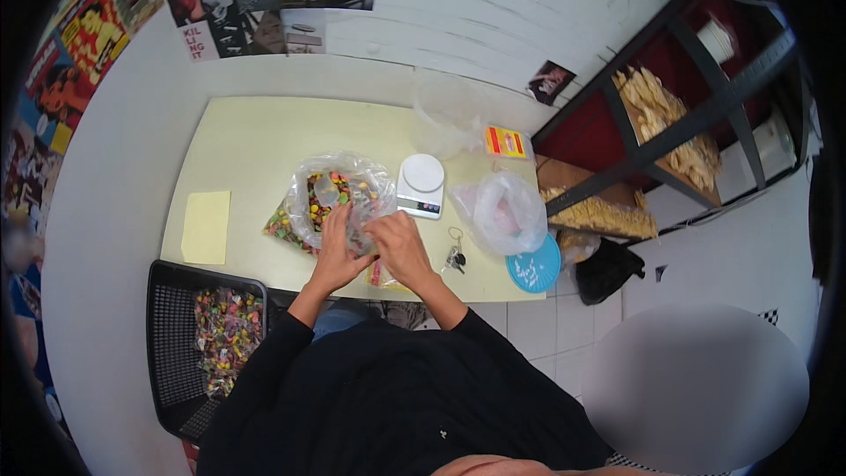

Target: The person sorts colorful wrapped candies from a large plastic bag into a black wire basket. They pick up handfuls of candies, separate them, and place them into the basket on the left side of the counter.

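A large clear plastic bag stands open on the table, full of colourful small sweets. In its mouth rests a translucent plastic scoop or cup. At the bag's near side, my left hand steadies a small clear plastic bag, its fingers pointing away from me. My right hand pinches that same plastic from the right with bent fingers. The small bag's contents are partly hidden by my hands. Under my wrists lies a yellow and red packet. Just beyond my right hand is a white digital kitchen scale.
A black plastic crate at left holds several filled sachets. Rightward lie keys, a white plastic bag and a blue lid. A clear tub stands behind. Metal shelving borders the right; yellow paper lies left.
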`<state>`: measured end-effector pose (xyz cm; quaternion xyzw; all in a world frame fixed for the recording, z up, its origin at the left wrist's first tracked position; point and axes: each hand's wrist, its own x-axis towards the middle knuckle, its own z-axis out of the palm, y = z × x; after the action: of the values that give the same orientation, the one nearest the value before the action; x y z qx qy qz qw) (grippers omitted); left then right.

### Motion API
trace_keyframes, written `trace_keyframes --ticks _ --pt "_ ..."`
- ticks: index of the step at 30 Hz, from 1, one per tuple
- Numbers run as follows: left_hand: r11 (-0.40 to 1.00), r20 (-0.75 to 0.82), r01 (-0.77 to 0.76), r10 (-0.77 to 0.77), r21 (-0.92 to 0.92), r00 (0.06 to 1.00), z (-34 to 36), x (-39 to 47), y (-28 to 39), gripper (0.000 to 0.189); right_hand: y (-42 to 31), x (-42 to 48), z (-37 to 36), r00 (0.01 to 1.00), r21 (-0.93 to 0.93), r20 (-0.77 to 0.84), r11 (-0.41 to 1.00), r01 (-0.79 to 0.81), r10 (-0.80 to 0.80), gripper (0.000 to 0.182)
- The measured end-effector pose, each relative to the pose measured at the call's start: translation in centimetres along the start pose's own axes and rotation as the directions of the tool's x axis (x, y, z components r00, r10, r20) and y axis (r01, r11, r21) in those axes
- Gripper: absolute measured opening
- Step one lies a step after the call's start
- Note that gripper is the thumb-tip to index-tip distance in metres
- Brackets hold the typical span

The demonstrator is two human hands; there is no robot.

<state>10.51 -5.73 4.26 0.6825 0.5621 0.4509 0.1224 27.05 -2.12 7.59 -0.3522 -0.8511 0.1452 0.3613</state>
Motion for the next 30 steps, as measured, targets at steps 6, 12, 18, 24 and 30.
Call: trace_keyframes --ticks 6,12,18,24,30 --pt "0.962 0.090 0.173 -0.157 -0.213 0.984 0.1 -1.8 -1.6 0.058 -3.9 -0.4 -0.1 0.984 0.047 0.176 0.998 -0.047 0.038 0.019" --pt "0.780 0.123 0.462 -0.456 -0.422 0.882 -2.9 -1.4 -3.8 0.041 -3.0 2.7 -0.5 0.997 0.162 0.035 0.984 -0.075 0.070 0.021" --pt "0.854 -0.106 0.425 -0.473 -0.300 0.875 -5.6 -2.1 -10.4 0.038 3.3 2.5 5.2 0.925 -0.117 0.263 0.961 -0.252 0.274 0.016" --pt "0.619 0.049 0.664 -0.715 -0.419 0.697 -6.4 -4.1 -13.1 0.042 6.3 3.7 12.2 0.924 -0.346 0.323 0.934 -0.085 0.204 0.019" --pt "0.551 0.137 0.713 -0.742 -0.434 0.656 -3.8 -7.1 -17.1 0.059 7.2 4.5 15.0 0.905 -0.434 0.333 0.895 -0.101 0.263 0.018"
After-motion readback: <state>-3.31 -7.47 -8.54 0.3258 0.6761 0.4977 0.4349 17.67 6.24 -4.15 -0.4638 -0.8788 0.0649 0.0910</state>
